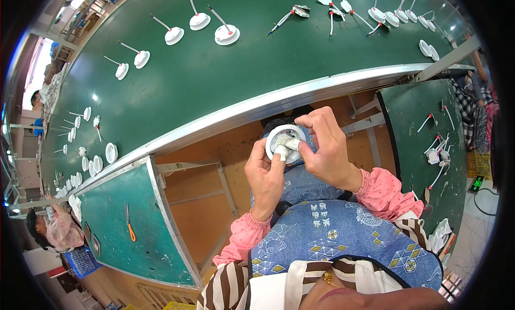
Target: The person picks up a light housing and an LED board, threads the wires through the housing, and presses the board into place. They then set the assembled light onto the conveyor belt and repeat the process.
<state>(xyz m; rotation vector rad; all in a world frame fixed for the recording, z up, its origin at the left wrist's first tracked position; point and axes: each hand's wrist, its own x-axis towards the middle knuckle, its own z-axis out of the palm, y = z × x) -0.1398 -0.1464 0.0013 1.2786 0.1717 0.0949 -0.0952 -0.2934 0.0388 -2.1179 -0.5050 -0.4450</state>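
Observation:
Over my lap, both hands hold a small round white lamp housing (271,137), its open side turned up. Inside it shows a pale board (283,139) with small yellowish dots, partly covered by my thumbs. My left hand (266,179) is closed around the housing's near left side. White coverings wrap the thumb tips. My right hand (328,155) grips the right rim, its thumb reaching inside and its index finger bent above. Whether a wire hangs below the housing is hidden.
Across the green bench (241,71) stand several white lamps with upright wires (226,35). Loose wired boards (300,10) lie farther right. Orange-handled scissors (130,230) rest on the left side table. More wired parts (433,155) lie on the right one. A co-worker (61,227) sits far left.

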